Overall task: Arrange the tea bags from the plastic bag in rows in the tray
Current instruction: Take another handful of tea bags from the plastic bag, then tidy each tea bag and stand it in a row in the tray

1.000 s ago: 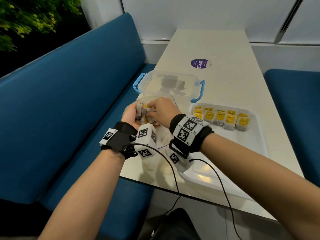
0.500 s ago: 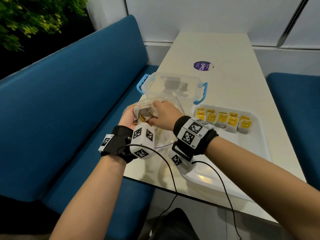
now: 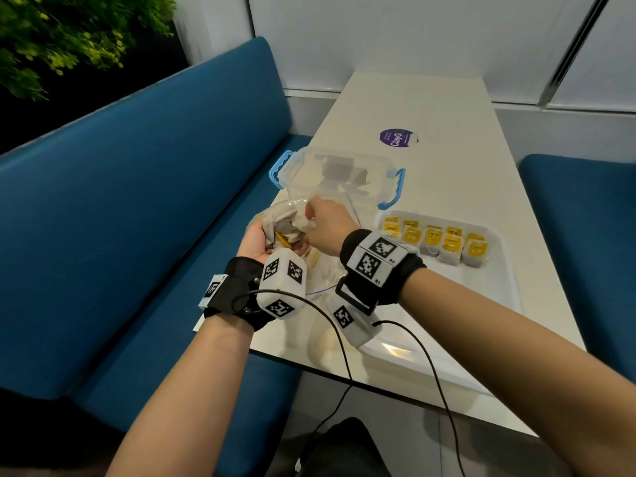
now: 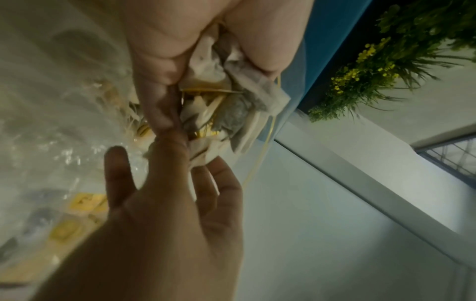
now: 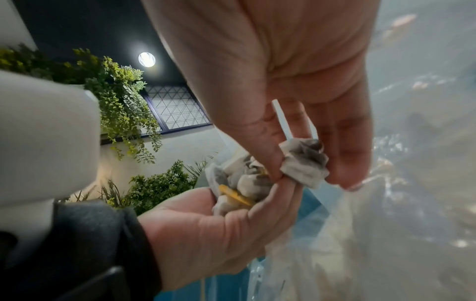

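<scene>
Papery and soft, that's how these tea bags (image 5: 247, 179) look, so they should weigh next to nothing and crumple if squeezed. The left hand (image 3: 256, 241) is cupped palm up with a wad of them bunched in its curled fingers, yellow tags and strings all mixed together. The right hand (image 3: 325, 223) is right against it, thumb and fingers pinched on one bag (image 5: 304, 163) at the edge of the wad.

My guess is the strings are the real hassle: pull one bag and a neighbour could tag along. I'd hold the bag by its paper body or the folded top, gently, since that paper probably tears easily, and keep the other hand snug on the rest.

Just under both hands sits the plastic bag (image 3: 330, 273) on the bench (image 3: 447, 108), with more in it. To the right of the right hand, the tray (image 3: 506, 270) already has a row of bags (image 3: 444, 242) at its far end.
</scene>
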Demonstrator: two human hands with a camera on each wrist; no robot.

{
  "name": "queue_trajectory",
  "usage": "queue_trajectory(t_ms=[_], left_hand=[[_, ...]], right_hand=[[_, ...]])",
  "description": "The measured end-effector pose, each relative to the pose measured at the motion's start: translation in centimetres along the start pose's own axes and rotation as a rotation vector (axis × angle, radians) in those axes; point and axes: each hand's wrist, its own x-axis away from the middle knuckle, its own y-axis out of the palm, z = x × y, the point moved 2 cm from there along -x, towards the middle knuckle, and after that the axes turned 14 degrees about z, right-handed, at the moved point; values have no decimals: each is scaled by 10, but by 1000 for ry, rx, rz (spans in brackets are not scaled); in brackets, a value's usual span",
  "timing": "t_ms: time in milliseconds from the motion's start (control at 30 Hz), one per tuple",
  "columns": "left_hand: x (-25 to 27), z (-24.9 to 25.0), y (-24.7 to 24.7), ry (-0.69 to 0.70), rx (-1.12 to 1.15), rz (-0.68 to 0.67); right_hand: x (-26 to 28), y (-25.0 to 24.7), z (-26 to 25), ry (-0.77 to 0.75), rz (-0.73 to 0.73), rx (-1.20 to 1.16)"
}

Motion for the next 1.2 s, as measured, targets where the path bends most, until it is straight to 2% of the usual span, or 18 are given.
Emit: queue_trajectory(t_ms=[133,267,367,433,600,700,833,1033,1200], left_hand=[[4,-1,-1,20,27,-14],[-4,5,-9,20,101,38],[-13,7,-16,44,135,93],[-16,8,-18,50,117,90],[-14,5,-22,-69,183,15],[-9,7,-22,-74,204,3],[12,1,-16,-56,199,-28],[53,-20,5,-74,218,-161],[69,-43,23,-167,219,-204]], right_hand=[[3,-4,1,33,53,16],[5,-5,-1,90,114,0],[4,-3,-3,178,117,-60],[2,-1,-6,176,106,-59],[-3,2,-10,139,78,42],[2,-2,-11,93,12,64],[23,-14,-12,-60,-27,-11],[52,-42,-5,-229,96,-162],[60,-67,14,-272,165,-114]])
